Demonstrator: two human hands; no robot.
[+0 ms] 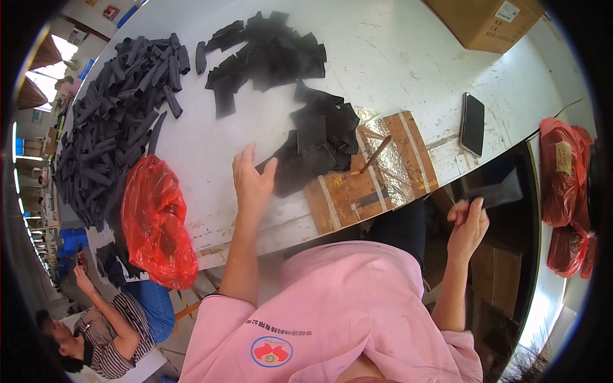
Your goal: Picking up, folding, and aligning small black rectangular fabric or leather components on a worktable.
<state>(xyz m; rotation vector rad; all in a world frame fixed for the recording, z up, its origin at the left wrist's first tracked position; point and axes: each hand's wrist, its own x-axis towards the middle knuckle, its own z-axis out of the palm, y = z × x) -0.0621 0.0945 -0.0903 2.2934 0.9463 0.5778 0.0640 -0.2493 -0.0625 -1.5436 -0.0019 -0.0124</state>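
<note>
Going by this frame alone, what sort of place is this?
Likely a workshop or small factory: heaped dark rolled pieces and flat black pieces on a white worktable, with another person seated at lower left.

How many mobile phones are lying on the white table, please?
1. The phone lies near the edge of the table, to the right of the brown board. The dark piles could hide others; I cannot tell.

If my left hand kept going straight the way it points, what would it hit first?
Probably the far pile of flat black pieces, across bare white tabletop; the left hand's height is hard to judge.
</note>
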